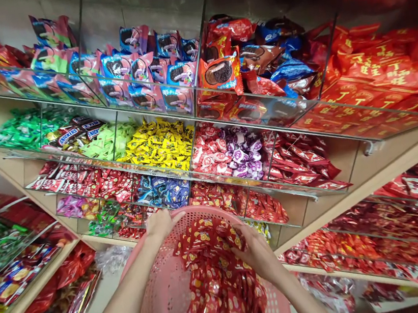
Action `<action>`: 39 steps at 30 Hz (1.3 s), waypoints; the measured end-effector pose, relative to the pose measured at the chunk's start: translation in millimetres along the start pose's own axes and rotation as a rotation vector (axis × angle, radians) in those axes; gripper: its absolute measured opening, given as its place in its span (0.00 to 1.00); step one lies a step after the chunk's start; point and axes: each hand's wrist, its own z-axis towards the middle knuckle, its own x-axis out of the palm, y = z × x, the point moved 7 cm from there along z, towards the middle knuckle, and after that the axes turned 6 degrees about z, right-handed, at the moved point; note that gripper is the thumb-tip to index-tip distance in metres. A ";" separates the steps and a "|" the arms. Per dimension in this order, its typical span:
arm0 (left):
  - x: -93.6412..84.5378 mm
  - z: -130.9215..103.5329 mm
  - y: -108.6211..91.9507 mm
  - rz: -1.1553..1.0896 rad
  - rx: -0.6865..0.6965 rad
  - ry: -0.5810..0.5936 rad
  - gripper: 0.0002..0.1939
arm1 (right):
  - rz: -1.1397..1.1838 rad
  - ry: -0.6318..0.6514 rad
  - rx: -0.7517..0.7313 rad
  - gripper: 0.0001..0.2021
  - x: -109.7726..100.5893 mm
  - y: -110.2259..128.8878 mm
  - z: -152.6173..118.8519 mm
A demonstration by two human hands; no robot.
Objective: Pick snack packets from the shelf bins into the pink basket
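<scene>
A pink perforated plastic basket (160, 286) is tilted in front of me, with a pile of red wrapped candies (212, 274) inside. My left hand (161, 223) grips the basket's far rim at its left, fingers wrapped over the edge. Inside the basket's right part, my right hand (252, 248) lies against the upper right of the candy pile with its fingers apart. Just beyond the rim is a low shelf compartment of similar red packets (218, 196).
Glass-fronted shelves (149, 172) rise ahead, holding yellow candies (161, 142), green packets (16, 130) and cookie packs (221, 72). More stocked shelves stand at left (31, 298) and right (364, 282). Clear plastic bags (112, 259) lie low at left.
</scene>
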 end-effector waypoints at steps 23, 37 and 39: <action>0.7 0.0 0.4 -0.015 0.009 -0.014 0.39 | -0.075 0.095 0.011 0.25 36.5 11.4 -18.6; -0.8 -1.6 -0.3 -0.028 -0.004 0.023 0.38 | -0.115 -0.025 0.001 0.21 25.8 4.3 -26.7; -1.3 -1.6 -0.6 -0.032 0.000 0.014 0.38 | -0.099 -0.020 0.002 0.21 24.6 3.0 -26.7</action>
